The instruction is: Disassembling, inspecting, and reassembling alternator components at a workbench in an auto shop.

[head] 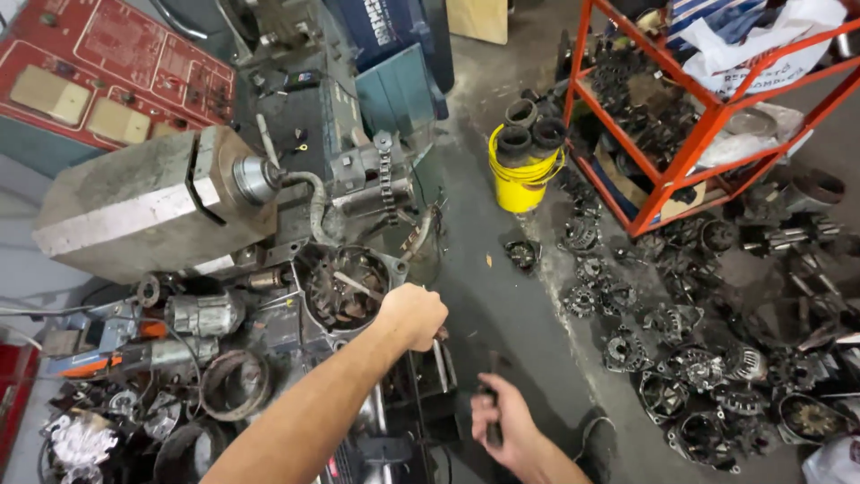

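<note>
My left hand (pixel 412 314) is a closed fist at the edge of a round alternator housing (pixel 345 287) with copper windings inside. A thin metal tool (pixel 358 285) runs from the fist into the housing. Lower down, my right hand (pixel 502 428) grips a dark slim tool (pixel 492 394) that points up, above a black metal frame (pixel 421 394). The housing sits on a cluttered bench beside a grey block-shaped machine (pixel 152 202). What the left fist hides of its tool cannot be seen.
Bench at left holds motors (pixel 204 314), rings (pixel 235 384) and wires. A yellow bucket (pixel 520 175) of black rings stands on the dark floor. An orange shelf rack (pixel 681 152) and several alternator parts (pixel 708 367) crowd the right side.
</note>
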